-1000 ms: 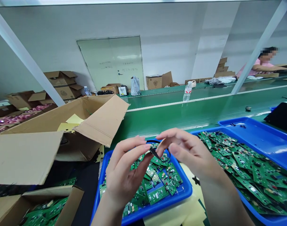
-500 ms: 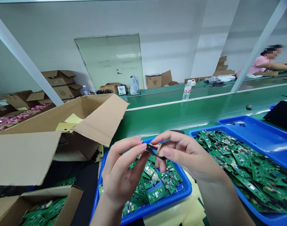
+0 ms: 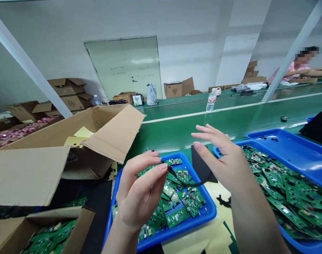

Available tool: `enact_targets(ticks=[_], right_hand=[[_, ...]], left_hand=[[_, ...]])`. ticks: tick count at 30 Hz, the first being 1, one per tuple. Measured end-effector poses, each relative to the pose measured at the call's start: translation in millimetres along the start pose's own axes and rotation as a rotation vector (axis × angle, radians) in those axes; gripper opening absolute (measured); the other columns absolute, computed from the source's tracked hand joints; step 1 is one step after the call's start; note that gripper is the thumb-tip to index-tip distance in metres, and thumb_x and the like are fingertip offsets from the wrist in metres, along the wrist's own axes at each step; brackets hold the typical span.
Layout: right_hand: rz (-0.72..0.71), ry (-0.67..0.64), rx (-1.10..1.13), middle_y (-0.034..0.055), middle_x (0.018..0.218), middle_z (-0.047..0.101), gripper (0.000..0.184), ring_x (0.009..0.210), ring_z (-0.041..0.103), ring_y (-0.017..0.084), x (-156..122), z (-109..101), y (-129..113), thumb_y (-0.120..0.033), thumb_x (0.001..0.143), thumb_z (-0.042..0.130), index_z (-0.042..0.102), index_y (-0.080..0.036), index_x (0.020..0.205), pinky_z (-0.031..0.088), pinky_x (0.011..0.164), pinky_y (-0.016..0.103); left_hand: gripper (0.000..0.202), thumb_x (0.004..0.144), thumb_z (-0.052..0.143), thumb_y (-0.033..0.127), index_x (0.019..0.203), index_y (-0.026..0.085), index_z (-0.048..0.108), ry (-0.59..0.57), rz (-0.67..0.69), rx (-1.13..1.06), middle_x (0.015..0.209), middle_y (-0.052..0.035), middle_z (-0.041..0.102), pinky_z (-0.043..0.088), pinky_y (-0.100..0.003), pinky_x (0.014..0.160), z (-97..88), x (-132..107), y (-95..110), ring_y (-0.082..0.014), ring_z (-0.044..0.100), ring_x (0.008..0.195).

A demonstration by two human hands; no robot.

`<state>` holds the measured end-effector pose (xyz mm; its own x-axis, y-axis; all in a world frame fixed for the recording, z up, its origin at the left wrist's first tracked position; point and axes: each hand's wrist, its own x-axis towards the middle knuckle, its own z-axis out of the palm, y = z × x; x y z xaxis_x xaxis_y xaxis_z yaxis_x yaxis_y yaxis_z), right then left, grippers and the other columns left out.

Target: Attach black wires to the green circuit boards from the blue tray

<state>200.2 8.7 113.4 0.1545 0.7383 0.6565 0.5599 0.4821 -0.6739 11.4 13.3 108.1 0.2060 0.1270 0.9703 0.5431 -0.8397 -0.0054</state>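
Between thumb and fingers, my left hand pinches the end of a thin black strip. The strip sags in a curve to the right and its far end passes out of sight by my right hand. That hand is raised with its fingers apart, and nothing shows between the fingertips. Beneath both hands lies a blue tray holding many green circuit boards. A dark flat sheet is at the tray's right edge, partly behind my right hand.
On the right, another blue tray is heaped with circuit boards, beside a further blue tray. Cardboard boxes stand at left; one at lower left contains boards. A water bottle stands on the green bench. A person sits far right.
My right hand has moved up and right away from my left, its fingers spreading. The black strip now hangs stretched out from my left hand, which has stayed nearly in place.
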Motion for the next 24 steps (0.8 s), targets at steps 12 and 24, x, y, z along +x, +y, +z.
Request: enact_targets(ticks=[12, 24], right_hand=[[0.250, -0.633, 0.823, -0.0012, 0.067, 0.062, 0.023, 0.065, 0.063, 0.013, -11.9, 10.7, -21.7, -0.025, 0.085, 0.059, 0.060, -0.020, 0.108, 0.052, 0.059, 0.024], [0.353, -0.673, 1.089, -0.0053, 0.063, 0.058, 0.034, 0.061, 0.060, 0.009, -12.6, 12.7, -24.3, -0.014, 0.084, 0.056, 0.054, -0.022, 0.116, 0.051, 0.061, 0.021]], left_hand=[[0.035, 0.075, 0.068, 0.006, 0.104, 0.023, 0.057, -0.036, -0.017, -0.016, 0.097, -0.0030, 0.062, 0.060, -0.033, 0.074, 0.1, -2.6, -2.0, -0.0171, 0.065, 0.089], [0.044, 0.073, 0.069, 0.004, 0.111, 0.023, 0.058, -0.053, -0.097, -0.099, 0.102, -0.0042, 0.063, 0.058, -0.030, 0.074, -4.8, -6.1, -3.1, -0.0166, 0.065, 0.091]])
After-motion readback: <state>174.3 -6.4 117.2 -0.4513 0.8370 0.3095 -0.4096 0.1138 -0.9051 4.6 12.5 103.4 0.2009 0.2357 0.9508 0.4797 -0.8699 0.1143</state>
